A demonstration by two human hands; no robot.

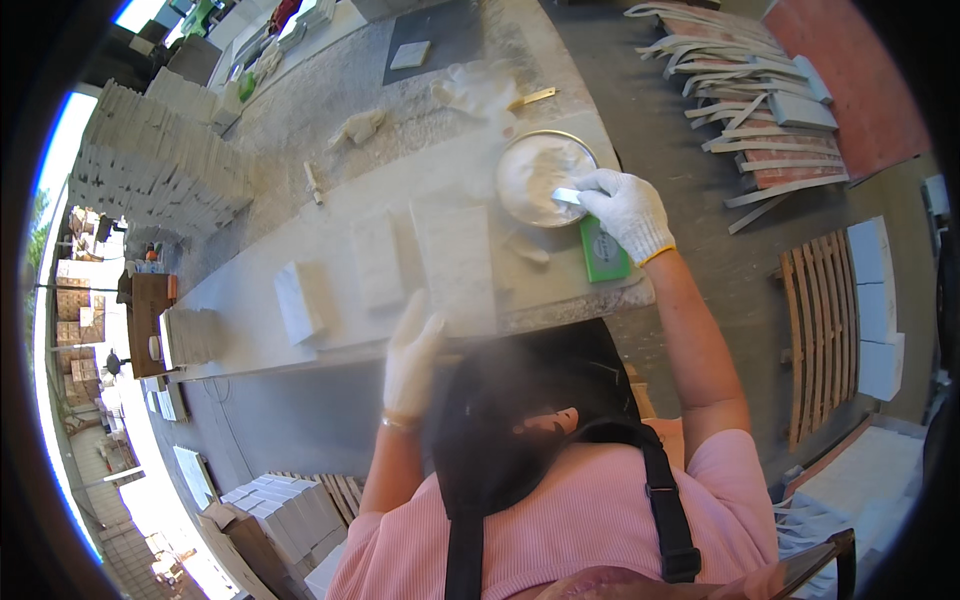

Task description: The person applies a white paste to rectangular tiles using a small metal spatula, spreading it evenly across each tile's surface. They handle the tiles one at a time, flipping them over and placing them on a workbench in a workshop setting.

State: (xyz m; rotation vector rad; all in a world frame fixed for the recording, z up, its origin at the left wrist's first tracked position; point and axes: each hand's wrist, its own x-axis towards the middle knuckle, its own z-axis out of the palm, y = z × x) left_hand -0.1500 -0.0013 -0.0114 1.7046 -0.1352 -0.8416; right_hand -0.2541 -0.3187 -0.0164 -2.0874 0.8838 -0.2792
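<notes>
Dusty grey stone fills the head view, a long worktop (330,215) running from nine o'clock up toward one o'clock, powder everywhere on it. Right hand (628,208), in a white knit glove, is out at two o'clock, fingers (600,185) curled and pinching a small pale scraper (566,195) whose blade dips into the white paste in a round metal bowl (545,175). Just beside the bowl, touching the wrist side of that hand, a green flat pad (603,255) lies on the worktop's edge. Left hand (413,350), gloved too, sits at the centre, fingers loosely together and pointing up, resting at the near edge of a pale stone tile (455,262); whether it presses or only touches, I cannot tell through the haze. Left of that tile, two more pale tiles (378,258), then a small white block (300,300) toward nine o'clock. Spare white gloves (478,90) lie crumpled at twelve o'clock, above the bowl. Stacked grey tiles (160,165) rise at ten o'clock, well apart from the hands. Over at three o'clock, a wooden slatted pallet (820,330) on the floor, and loose pale strips (745,75) heaped at one o'clock.
</notes>
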